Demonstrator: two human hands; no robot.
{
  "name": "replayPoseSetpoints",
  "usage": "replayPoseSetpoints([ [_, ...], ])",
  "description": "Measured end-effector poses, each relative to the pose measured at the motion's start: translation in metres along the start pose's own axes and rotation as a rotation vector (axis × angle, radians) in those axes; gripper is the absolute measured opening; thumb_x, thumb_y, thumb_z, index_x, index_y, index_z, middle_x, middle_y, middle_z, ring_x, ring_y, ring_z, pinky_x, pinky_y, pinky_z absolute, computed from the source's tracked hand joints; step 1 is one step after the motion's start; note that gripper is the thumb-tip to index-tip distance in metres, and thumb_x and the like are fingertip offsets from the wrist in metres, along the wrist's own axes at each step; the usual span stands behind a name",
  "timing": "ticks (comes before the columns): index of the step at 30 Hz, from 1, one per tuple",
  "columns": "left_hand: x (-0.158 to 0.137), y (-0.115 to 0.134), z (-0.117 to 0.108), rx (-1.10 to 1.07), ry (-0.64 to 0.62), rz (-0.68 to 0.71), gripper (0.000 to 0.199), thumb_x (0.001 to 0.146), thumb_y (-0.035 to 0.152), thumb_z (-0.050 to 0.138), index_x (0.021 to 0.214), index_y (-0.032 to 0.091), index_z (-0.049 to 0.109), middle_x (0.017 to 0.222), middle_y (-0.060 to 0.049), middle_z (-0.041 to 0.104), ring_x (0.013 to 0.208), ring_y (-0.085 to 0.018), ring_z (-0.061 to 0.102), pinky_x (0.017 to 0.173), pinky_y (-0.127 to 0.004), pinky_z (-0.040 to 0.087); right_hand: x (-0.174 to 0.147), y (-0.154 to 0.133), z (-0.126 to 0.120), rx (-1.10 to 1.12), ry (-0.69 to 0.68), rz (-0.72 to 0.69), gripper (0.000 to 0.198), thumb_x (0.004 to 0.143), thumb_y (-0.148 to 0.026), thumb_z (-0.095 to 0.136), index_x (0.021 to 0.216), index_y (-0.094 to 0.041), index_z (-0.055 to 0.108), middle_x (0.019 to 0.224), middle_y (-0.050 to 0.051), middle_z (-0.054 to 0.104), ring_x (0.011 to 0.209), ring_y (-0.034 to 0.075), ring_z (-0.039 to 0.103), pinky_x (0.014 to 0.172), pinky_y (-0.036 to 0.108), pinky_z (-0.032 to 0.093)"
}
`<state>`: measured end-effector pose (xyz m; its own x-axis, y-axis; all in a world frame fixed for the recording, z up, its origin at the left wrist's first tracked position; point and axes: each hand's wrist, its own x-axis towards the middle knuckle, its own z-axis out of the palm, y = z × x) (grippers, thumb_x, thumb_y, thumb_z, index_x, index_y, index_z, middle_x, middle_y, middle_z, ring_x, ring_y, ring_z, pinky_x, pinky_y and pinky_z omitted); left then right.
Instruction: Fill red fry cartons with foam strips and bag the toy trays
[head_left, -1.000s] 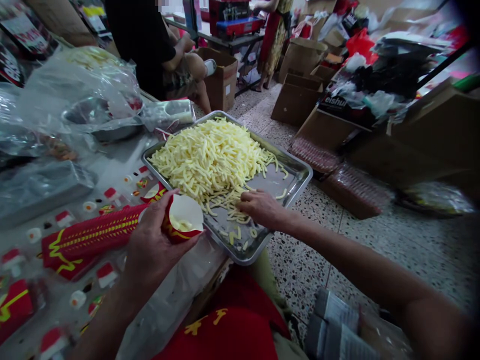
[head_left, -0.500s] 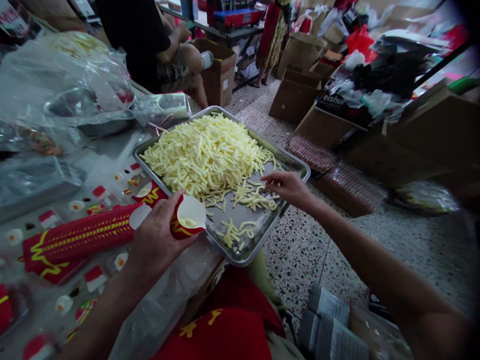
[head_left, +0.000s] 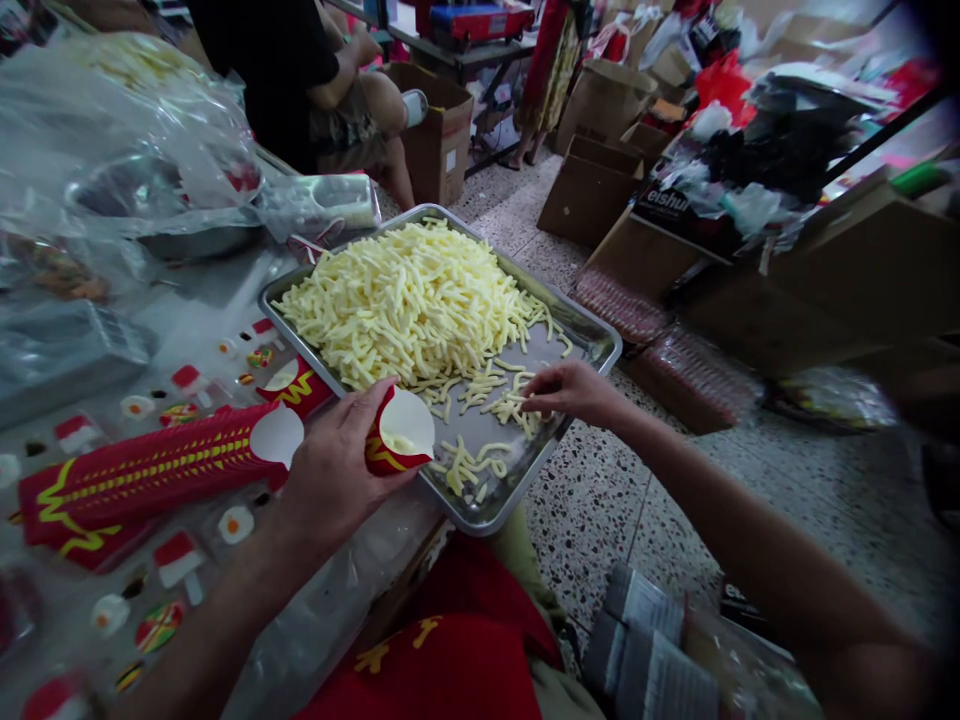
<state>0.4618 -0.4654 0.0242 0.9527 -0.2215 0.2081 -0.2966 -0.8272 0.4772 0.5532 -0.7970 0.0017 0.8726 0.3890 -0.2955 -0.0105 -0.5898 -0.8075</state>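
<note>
My left hand (head_left: 341,450) is wrapped around a red-and-yellow fries carton (head_left: 386,462) with a white inside, tilted beside the tray's near left edge. A few pale pieces show inside its mouth. My right hand (head_left: 566,392) reaches over the right part of the metal tray (head_left: 517,500), its fingers pinched together on loose pale yellow fries (head_left: 487,385); the thumb is mostly hidden. A large heap of the same fries (head_left: 412,300) covers the tray's far left. Left of my left hand lies a long nested stack of the same cartons (head_left: 161,465).
Another carton (head_left: 296,388) lies against the tray's left side. Plastic bags (head_left: 127,120) cover a bowl on the table's far left. A seated person (head_left: 270,80) is beyond the tray. Cardboard boxes (head_left: 592,190) and plastic-wrapped packs stand on the speckled floor at right.
My right hand has lowered slightly onto the loose fries and its fingers have closed together. My left hand has shifted a little right with the carton. The view has moved slightly.
</note>
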Motion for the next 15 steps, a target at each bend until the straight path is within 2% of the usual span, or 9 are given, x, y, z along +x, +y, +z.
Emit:
replayPoseSetpoints([
  [2,0.001,-0.001,0.002,-0.005,-0.038,-0.007,0.085,0.077,0.052,0.074,0.149,0.025,0.037,0.141,-0.010,0.056,0.125,-0.030,0.058,0.108,-0.042,0.047,-0.003,-0.004,-0.009,0.077,0.027,0.008,0.034,0.074,-0.046,0.079,0.089,-0.016,0.077,0.067,0.002,0.069,0.058,0.012,0.059,0.056,0.025,0.046],
  [4,0.002,0.002,0.004,0.016,-0.072,0.008,0.087,0.076,0.053,0.075,0.149,0.025,0.037,0.141,-0.010,0.057,0.123,-0.030,0.059,0.107,-0.043,0.047,-0.005,-0.014,-0.013,0.031,0.069,-0.048,0.031,0.077,-0.046,0.077,0.087,-0.017,0.077,0.067,0.001,0.068,0.058,0.011,0.057,0.055,0.025,0.045],
  [9,0.003,0.003,-0.002,0.106,-0.085,0.053,0.085,0.078,0.050,0.073,0.150,0.024,0.036,0.136,-0.011,0.059,0.122,-0.031,0.059,0.104,-0.042,0.048,-0.005,-0.043,-0.006,-0.270,-0.039,-0.214,0.016,0.083,-0.035,0.073,0.082,-0.019,0.077,0.066,-0.001,0.066,0.059,0.010,0.053,0.055,0.025,0.039],
  [12,-0.002,-0.013,-0.011,0.154,-0.039,0.019,0.084,0.080,0.054,0.071,0.149,0.022,0.038,0.132,-0.012,0.061,0.118,-0.033,0.061,0.102,-0.043,0.049,-0.002,-0.048,0.003,-0.429,0.050,-0.250,0.009,0.082,-0.025,0.072,0.086,-0.021,0.078,0.074,0.001,0.068,0.064,0.012,0.056,0.061,0.027,0.040],
  [15,-0.008,-0.026,-0.019,0.178,-0.017,-0.020,0.085,0.080,0.057,0.069,0.150,0.020,0.038,0.132,-0.014,0.061,0.117,-0.034,0.060,0.102,-0.045,0.048,-0.001,-0.049,0.013,-0.770,0.143,-0.196,0.015,0.081,-0.013,0.067,0.085,-0.021,0.078,0.083,0.005,0.069,0.070,0.017,0.056,0.064,0.031,0.037],
])
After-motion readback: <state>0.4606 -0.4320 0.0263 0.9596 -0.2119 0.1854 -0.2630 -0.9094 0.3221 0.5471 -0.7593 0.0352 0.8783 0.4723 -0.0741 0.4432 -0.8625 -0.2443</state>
